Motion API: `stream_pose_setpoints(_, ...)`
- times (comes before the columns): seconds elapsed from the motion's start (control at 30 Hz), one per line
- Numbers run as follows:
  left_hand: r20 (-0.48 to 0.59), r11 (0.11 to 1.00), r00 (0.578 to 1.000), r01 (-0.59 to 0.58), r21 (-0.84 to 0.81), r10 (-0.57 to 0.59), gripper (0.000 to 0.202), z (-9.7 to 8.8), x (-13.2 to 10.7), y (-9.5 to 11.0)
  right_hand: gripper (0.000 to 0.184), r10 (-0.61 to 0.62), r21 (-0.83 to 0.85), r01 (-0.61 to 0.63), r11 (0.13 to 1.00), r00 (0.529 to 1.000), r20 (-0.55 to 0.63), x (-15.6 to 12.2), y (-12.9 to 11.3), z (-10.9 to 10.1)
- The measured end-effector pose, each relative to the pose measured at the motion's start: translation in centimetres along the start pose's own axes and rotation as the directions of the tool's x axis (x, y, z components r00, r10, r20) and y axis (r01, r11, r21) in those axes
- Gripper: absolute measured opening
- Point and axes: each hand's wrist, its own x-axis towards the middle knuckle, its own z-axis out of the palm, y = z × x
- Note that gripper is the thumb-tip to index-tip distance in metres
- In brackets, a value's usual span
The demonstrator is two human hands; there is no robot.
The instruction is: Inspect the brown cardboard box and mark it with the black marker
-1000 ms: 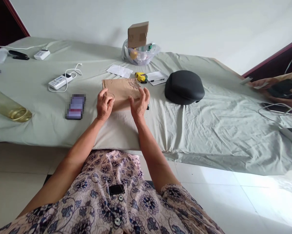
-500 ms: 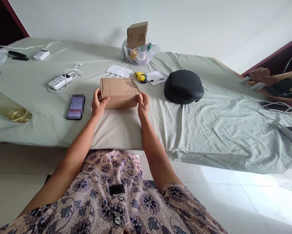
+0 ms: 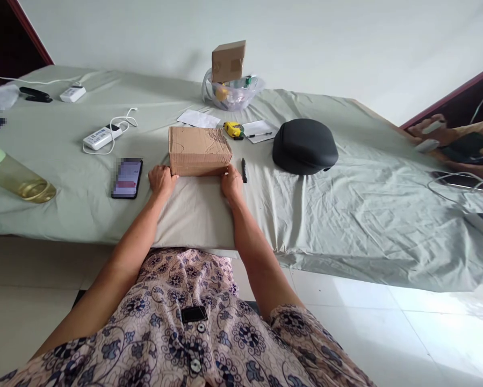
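Observation:
A brown cardboard box (image 3: pixel 200 146) stands on the cloth-covered table in front of me, its top closed and creased at the right edge. My left hand (image 3: pixel 161 180) is closed at the box's lower front left corner. At the lower front right corner, my right hand (image 3: pixel 231 181) is closed in the same way. The undersides of the fingers are hidden. A black marker pen (image 3: pixel 244 170) lies just right of my right hand, and a phone (image 3: pixel 127 178) with a lit screen is left of my left hand.
Behind the box are a yellow tape measure (image 3: pixel 233 129), papers (image 3: pixel 199 119) and a plastic basket (image 3: pixel 235 98) topped by a smaller box (image 3: pixel 228 62). A black case (image 3: pixel 304 146) sits to the right, a power strip (image 3: pixel 102 137) and bottle (image 3: pixel 19 177) left. Another person's hands (image 3: pixel 430 126) are at far right.
Both hands have slid down from the box's sides to its lower front corners, and their fingers have curled in. The marker pen beside my right hand now shows.

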Motion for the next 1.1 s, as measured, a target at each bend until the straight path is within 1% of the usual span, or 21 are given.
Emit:
stream_pose_setpoints(0.1, 0.016, 1.000, 1.000, -0.014, -0.004, 0.014, 0.019, -0.4, -0.2, 0.3, 0.036, 0.082, -0.062, -0.082, 0.995, 0.997, -0.012, -0.3, -0.4, 0.1)
stream_pose_setpoints(0.2, -0.011, 0.996, 0.999, -0.044, -0.079, 0.043, 0.016, -0.3, 0.1, 0.1, 0.044, 0.038, -0.025, -0.039, 0.999, 0.998, -0.051, -0.3, -0.8, -0.1)
stream_pose_setpoints(0.27, -0.065, 0.986, 0.996, -0.063, -0.152, 0.053, 0.016, -0.1, 0.3, -0.2, 0.048, -0.018, 0.034, 0.022, 0.999, 0.994, -0.109, -0.2, -1.0, -0.4)
stream_pose_setpoints(0.33, -0.152, 0.967, 0.986, -0.104, -0.235, 0.069, 0.016, 0.2, 0.4, -0.3, 0.052, -0.062, 0.080, 0.078, 0.994, 0.980, -0.189, -0.3, -1.3, -0.7)
stream_pose_setpoints(0.4, -0.251, 0.935, 0.965, -0.156, -0.319, 0.076, 0.017, 0.5, 0.3, -0.2, 0.064, -0.078, 0.091, 0.106, 0.990, 0.961, -0.266, -0.5, -1.7, -0.9)
stream_pose_setpoints(0.47, -0.314, 0.905, 0.948, -0.178, -0.386, 0.053, 0.027, 0.7, 0.0, 0.2, 0.082, -0.090, 0.093, 0.127, 0.988, 0.942, -0.322, -1.0, -2.3, -0.9)
stream_pose_setpoints(0.5, -0.327, 0.897, 0.945, -0.163, -0.410, 0.022, 0.035, 0.8, -0.3, 0.5, 0.091, -0.097, 0.093, 0.135, 0.986, 0.936, -0.339, -1.3, -2.6, -0.8)
stream_pose_setpoints(0.57, -0.323, 0.894, 0.945, -0.098, -0.437, -0.055, 0.052, 1.0, -0.7, 1.1, 0.102, -0.107, 0.079, 0.144, 0.986, 0.930, -0.352, -1.9, -3.4, -0.6)
stream_pose_setpoints(0.63, -0.314, 0.894, 0.942, -0.035, -0.447, -0.120, 0.063, 1.1, -1.1, 1.5, 0.107, -0.111, 0.062, 0.140, 0.988, 0.933, -0.341, -2.4, -4.1, -0.4)
stream_pose_setpoints(0.73, -0.315, 0.887, 0.936, -0.005, -0.462, -0.159, 0.067, 1.2, -1.2, 1.8, 0.106, -0.090, 0.085, 0.122, 0.989, 0.944, -0.317, -2.6, -4.4, -0.1)
stream_pose_setpoints(0.8, -0.329, 0.878, 0.930, -0.017, -0.479, -0.162, 0.066, 1.1, -1.1, 1.6, 0.104, -0.082, 0.127, 0.128, 0.984, 0.943, -0.323, -2.3, -4.2, -0.1)
stream_pose_setpoints(0.87, -0.363, 0.864, 0.919, -0.052, -0.500, -0.155, 0.063, 1.1, -0.8, 1.1, 0.099, -0.102, 0.178, 0.171, 0.969, 0.933, -0.346, -1.9, -3.7, -0.3)
stream_pose_setpoints(0.97, -0.444, 0.833, 0.885, -0.139, -0.536, -0.138, 0.053, 1.1, -0.4, 0.3, 0.084, -0.134, 0.273, 0.257, 0.927, 0.907, -0.400, -1.2, -3.0, -0.6)
stream_pose_setpoints(1.03, -0.488, 0.805, 0.863, -0.198, -0.560, -0.127, 0.046, 1.1, 0.0, -0.2, 0.069, -0.124, 0.343, 0.288, 0.894, 0.895, -0.428, -0.9, -2.7, -0.9)
stream_pose_setpoints(1.1, -0.505, 0.777, 0.854, -0.231, -0.586, -0.127, 0.038, 1.2, 0.3, -0.6, 0.054, -0.091, 0.414, 0.292, 0.862, 0.893, -0.440, -0.7, -2.6, -1.1)
